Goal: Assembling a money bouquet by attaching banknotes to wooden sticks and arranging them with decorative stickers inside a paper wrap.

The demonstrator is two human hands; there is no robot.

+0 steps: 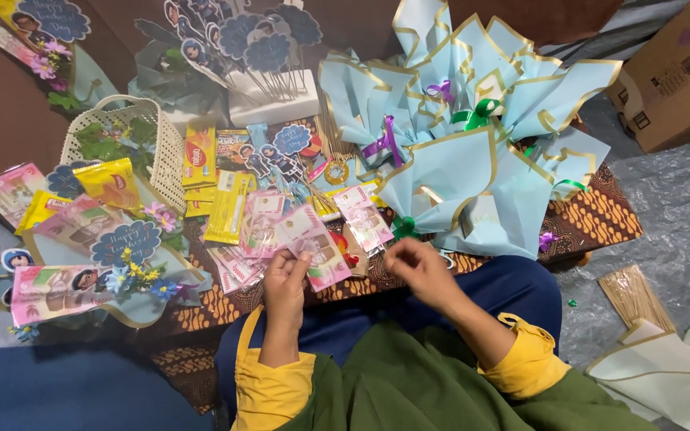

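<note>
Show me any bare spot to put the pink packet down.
Bare patterned cloth right of the blue wrapped bouquets; grey sheet beyond it, below the cardboard box. Crowded from the white basket to the left hand holding the pink packet.

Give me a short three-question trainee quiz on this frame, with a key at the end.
1. True or false: the left hand holds a pink packet.
2. Which lies nearest the right hand? A. cardboard box B. green ribbon bow C. white basket
3. Fill in: the light blue wrapping sheets have edges of ____ colour.

Key
1. True: the fingers pinch the packet at its lower edge.
2. B: the bow lies just above that hand, while the cardboard box and the white basket sit far off.
3. Gold.
</note>
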